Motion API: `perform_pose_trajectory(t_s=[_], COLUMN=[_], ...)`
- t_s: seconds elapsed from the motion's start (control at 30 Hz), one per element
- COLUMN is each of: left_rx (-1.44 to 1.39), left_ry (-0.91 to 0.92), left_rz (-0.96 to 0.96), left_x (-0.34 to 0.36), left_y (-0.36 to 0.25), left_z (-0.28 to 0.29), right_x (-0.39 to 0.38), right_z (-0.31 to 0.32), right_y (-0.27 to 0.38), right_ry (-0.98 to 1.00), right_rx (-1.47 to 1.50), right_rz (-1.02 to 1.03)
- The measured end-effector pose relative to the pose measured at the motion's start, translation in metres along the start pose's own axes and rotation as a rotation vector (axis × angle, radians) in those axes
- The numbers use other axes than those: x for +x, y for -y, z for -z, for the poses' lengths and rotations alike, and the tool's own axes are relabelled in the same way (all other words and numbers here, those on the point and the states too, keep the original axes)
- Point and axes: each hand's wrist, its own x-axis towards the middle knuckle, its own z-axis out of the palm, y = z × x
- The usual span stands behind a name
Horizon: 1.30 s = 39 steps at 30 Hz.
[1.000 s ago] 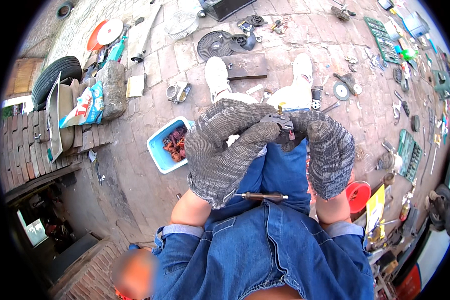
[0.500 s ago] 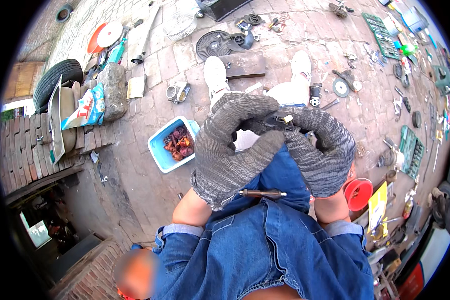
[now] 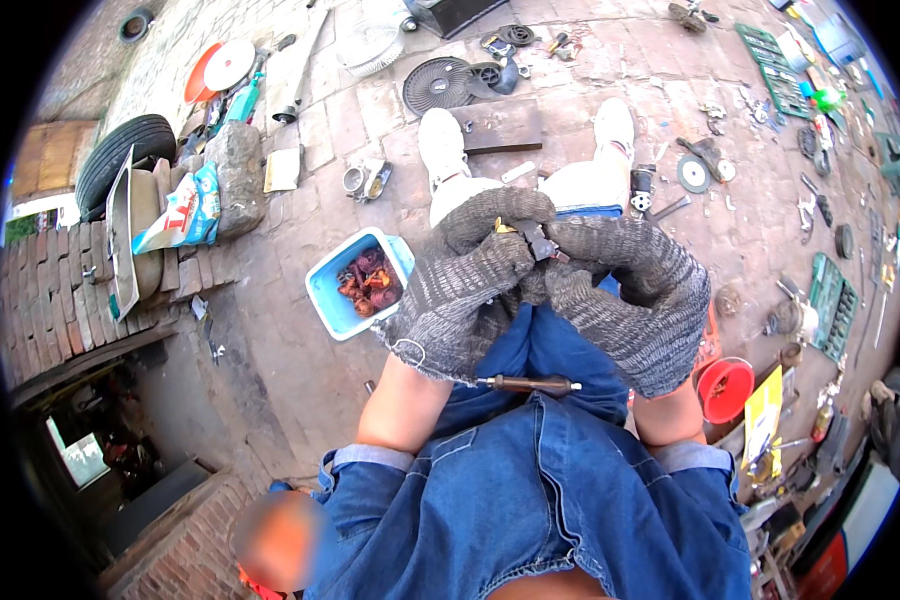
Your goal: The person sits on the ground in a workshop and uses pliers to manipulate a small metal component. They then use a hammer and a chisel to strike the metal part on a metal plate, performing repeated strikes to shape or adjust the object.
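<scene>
Grey knit work gloves cover both my hands, which meet in front of my knees. Between them is a small dark part (image 3: 540,243) with a brass-coloured piece at one end. The fingers of my left hand (image 3: 450,290) are closed on the brass-coloured end. My right hand (image 3: 635,305) pinches the other side, its fingertips partly hidden behind the part and the glove. Across my lap lies a slim tool with a brown handle (image 3: 535,384), touched by neither hand.
Left of my knees stands a light blue basin (image 3: 322,300) holding reddish-brown copper-like scraps. A red bucket (image 3: 727,390) is at my right. Ahead lie a dark flat block (image 3: 505,126) and a black fan-like grille (image 3: 438,84). Green socket cases (image 3: 832,305) and scattered tools line the right side.
The small part has turned, so its brass-coloured end now points toward my left hand. My left hand has rotated and closed around it; the gap inside its fingers is gone.
</scene>
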Motion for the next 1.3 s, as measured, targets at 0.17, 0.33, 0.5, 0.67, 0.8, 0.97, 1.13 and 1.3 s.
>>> perform_pose_trajectory(t_s=[0.17, 0.33, 0.5, 0.67, 0.8, 0.97, 1.13, 1.3], left_rx=[0.145, 0.264, 0.087, 0.138, 0.184, 0.269, 0.326, 0.386], left_ry=[-0.030, -0.029, -0.013, 0.029, 0.101, 0.130, 0.134, 0.202], left_rz=[0.068, -0.231, -0.304, -0.397, -0.480, -0.466, -0.404, -0.356], left_x=[0.003, 0.000, -0.005, -0.002, -0.002, 0.003, -0.001, 0.001], left_y=[0.002, 0.011, 0.022, 0.020, 0.016, 0.016, 0.013, 0.013], left_z=[0.007, 0.003, 0.007, 0.012, 0.008, 0.018, 0.014, 0.011], right_x=[0.000, -0.002, -0.006, -0.003, -0.002, -0.005, -0.005, -0.003], right_z=[-0.002, 0.003, 0.008, 0.005, 0.000, -0.001, -0.002, -0.001], right_y=[-0.007, -0.005, -0.002, -0.006, -0.012, -0.019, -0.024, -0.024], right_ry=[-0.071, -0.050, 0.143, 0.100, 0.041, 0.024, -0.051, -0.067], right_rx=[-0.114, -0.490, -0.650, -0.578, -0.475, -0.435, -0.433, -0.527], right_rz=[0.177, 0.467, 0.544, 0.546, 0.521, 0.528, 0.547, 0.575])
